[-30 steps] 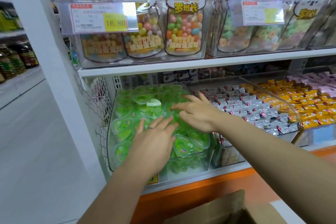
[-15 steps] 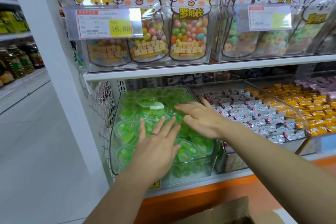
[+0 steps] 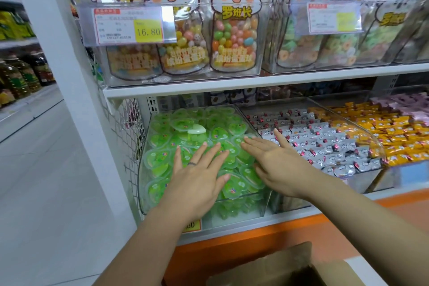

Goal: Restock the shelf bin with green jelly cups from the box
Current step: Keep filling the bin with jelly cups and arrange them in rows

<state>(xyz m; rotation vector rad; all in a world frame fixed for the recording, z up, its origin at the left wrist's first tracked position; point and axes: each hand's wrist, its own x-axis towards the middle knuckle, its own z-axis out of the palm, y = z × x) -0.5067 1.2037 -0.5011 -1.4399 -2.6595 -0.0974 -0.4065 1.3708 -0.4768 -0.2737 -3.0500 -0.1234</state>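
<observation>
- We see L hand point(image 3: 197, 179) flat, palm down, on top of the jelly cups point(image 3: 162, 158), front-middle of the pile. Fingers straight & spread, thumb out to the R. Not gripping anything.
- Dark ring point(image 3: 192, 164) on one L finger.
- R hand point(image 3: 278, 165) also palm down, on the cups at the R side of the pile, by the bin's R wall. Fingers straight, close together, pointing L toward mid-pile. Thumb sticks out toward the neighbor candy. Holds nothing.
- Hands sit just beside each other, fingertips near but apart.
- We can't tell how hard either hand presses.
- Cups: green, heart-shaped, sealed lids w/ small stickers. All in the clear bin point(image 3: 144, 183) at the L end of the lower shelf, heaped to about the rim. One pale lid point(image 3: 196, 129) toward the back stands out.
- Box point(image 3: 290, 267): brown cardboard, bottom edge of view, below the shelf. Inside is dark, so we can't see contents.
- R of the bin: silver-wrapped candy point(image 3: 325, 144), then orange-wrapped candy point(image 3: 399, 132).
- Upper shelf point(image 3: 209, 88): clear bins w/ cartoon candy bags point(image 3: 234, 30). Price tag point(image 3: 134, 26) reads 16.80.
- Yellow label point(image 3: 191, 225) under the bin, partly hidden by L forearm.
- Wire mesh point(image 3: 125, 127) & white post point(image 3: 65, 65) L of the bin. Orange base point(image 3: 255, 237) below the shelf.
</observation>
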